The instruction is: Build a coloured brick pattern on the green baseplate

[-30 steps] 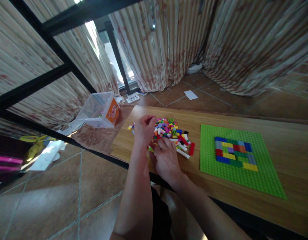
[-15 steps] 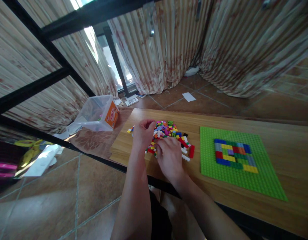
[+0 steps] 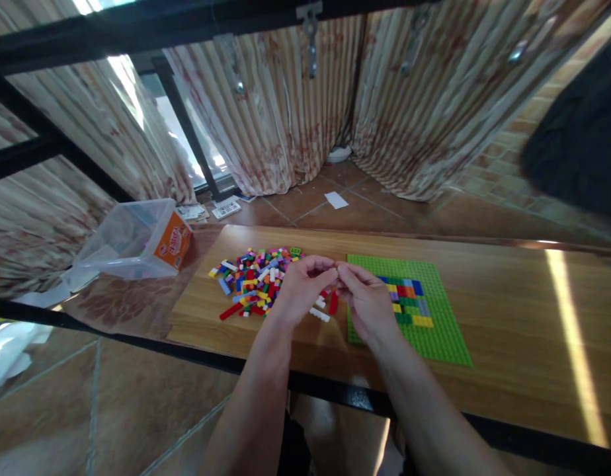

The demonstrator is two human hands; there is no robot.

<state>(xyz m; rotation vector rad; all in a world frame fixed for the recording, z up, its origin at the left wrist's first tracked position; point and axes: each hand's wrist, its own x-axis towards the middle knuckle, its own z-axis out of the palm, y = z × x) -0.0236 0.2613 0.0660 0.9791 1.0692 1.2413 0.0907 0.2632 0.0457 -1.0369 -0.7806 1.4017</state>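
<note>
My left hand (image 3: 305, 281) and my right hand (image 3: 367, 294) meet fingertip to fingertip over the gap between the brick pile and the baseplate. Both are closed in a pinch; whatever sits between the fingertips is too small and hidden to name. Left of them spreads a heap of mixed toy bricks (image 3: 256, 281), partly covered by my left hand. On the right lies a green studded baseplate (image 3: 444, 344). Blue, yellow, red, green and grey bricks (image 3: 409, 297) are set on it, their left side hidden behind my right hand.
A clear plastic box (image 3: 127, 231) with an orange label stands on the floor at the left. The wooden table (image 3: 514, 317) has a dark frame edge in front. Curtains (image 3: 285, 119) hang behind, and a sheet of paper (image 3: 336, 199) lies on the floor.
Both hands have left the brick pile, moved right and come together at the fingertips. The view has turned right, and a dark shape has appeared at the upper right.
</note>
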